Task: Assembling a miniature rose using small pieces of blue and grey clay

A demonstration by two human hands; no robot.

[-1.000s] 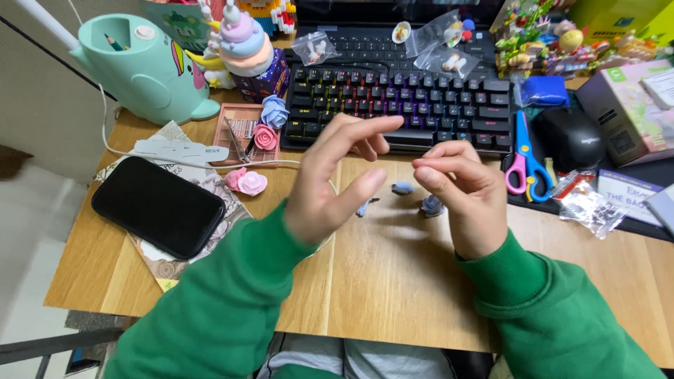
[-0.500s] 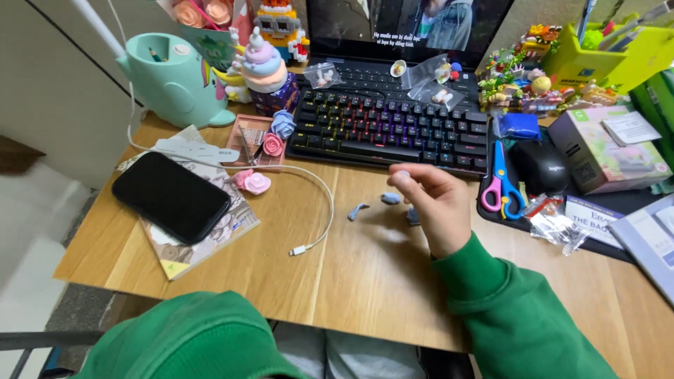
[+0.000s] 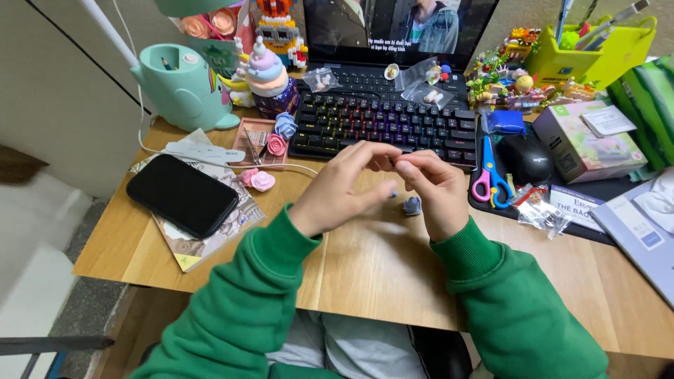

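Both hands, left hand [image 3: 344, 186] and right hand [image 3: 435, 189], meet fingertip to fingertip just before the keyboard [image 3: 386, 126], pinching something too small to identify; a blue-grey clay piece [image 3: 412, 205] lies on the tabletop [image 3: 365, 260] beneath them.

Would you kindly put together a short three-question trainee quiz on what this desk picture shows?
1. True or false: the black phone lies face down on the keyboard.
2. Which lies just right of the right hand? A) scissors B) a stapler C) a mug
3. Fill in: the small blue-grey piece rests on the wooden ____, beside the right hand, while the left hand meets it fingertip to fingertip.

Key: 1 false (it lies on a booklet); 2 A; 3 desk.
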